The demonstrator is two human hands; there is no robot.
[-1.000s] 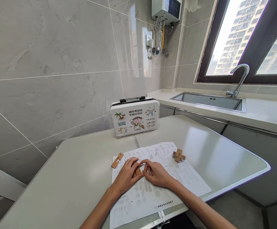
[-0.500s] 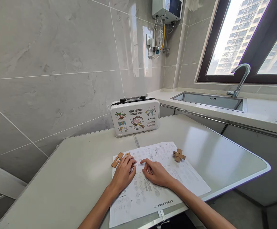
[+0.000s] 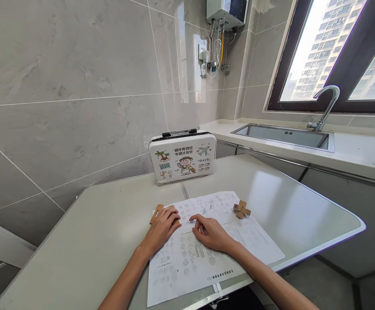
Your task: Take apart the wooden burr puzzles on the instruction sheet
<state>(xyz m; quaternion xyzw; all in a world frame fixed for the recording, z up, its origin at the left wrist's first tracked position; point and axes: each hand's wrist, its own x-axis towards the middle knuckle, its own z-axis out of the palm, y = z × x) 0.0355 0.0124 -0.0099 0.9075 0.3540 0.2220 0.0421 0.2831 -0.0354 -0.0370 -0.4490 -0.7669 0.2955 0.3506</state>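
Observation:
A printed sheet of small diagrams [image 3: 203, 271] lies on the table under both hands. My left hand [image 3: 163, 224] is at its upper left, fingers bent down over a wooden puzzle piece that they mostly hide. A slotted wooden puzzle piece [image 3: 156, 213] sticks out beside it, to the left. On the middle of the sheet rests my right hand [image 3: 211, 232], empty, its index finger stretched toward the print and thumb apart, the other fingers curled. An assembled wooden burr puzzle [image 3: 241, 209] sits on the sheet's right edge, apart from both hands.
A white case with cartoon prints [image 3: 182, 157] stands upright at the back of the folding table [image 3: 87, 241]. Behind on the right is a counter [image 3: 361, 153] with a sink [image 3: 287, 134] and a faucet [image 3: 327, 105]. A tiled wall [image 3: 78, 77] borders the left.
My left hand has shifted slightly left on the sheet, now covering more of the wooden pieces. My right hand and the assembled puzzle stay in place.

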